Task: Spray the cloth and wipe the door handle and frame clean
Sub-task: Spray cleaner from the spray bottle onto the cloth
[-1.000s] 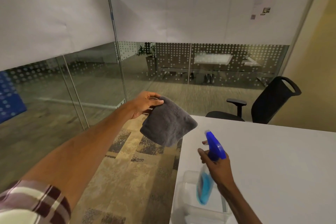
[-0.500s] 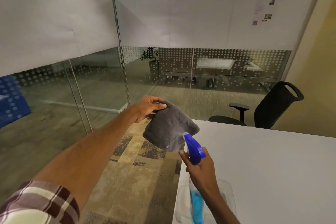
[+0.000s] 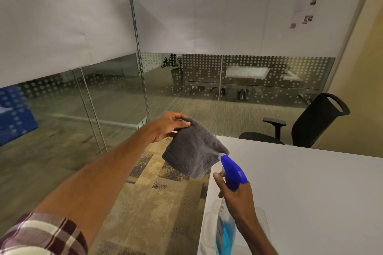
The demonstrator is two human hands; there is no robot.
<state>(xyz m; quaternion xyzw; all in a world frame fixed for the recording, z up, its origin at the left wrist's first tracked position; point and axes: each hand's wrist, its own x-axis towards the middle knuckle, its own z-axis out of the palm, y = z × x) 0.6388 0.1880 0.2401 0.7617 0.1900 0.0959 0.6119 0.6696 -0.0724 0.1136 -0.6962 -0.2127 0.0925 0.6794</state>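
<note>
My left hand (image 3: pixel 169 125) pinches the top corner of a grey cloth (image 3: pixel 193 149), which hangs folded in the air over the carpet by the table's corner. My right hand (image 3: pixel 236 196) grips the neck of a spray bottle (image 3: pixel 231 174) with a blue trigger head and blue liquid in its clear body. Its nozzle points up and left and almost touches the cloth's lower right edge. A glass wall with thin metal frame posts (image 3: pixel 138 51) stands behind the cloth. No door handle shows in the head view.
A white table (image 3: pixel 310 192) fills the lower right, with a clear plastic tub (image 3: pixel 207 232) at its near corner under the bottle. A black office chair (image 3: pixel 310 122) stands behind the table. Patterned carpet (image 3: pixel 157 203) lies below my arms.
My right hand has lifted the spray bottle up out of the tub and leftward until the nozzle reaches the cloth. The left hand kept the cloth in about the same place.
</note>
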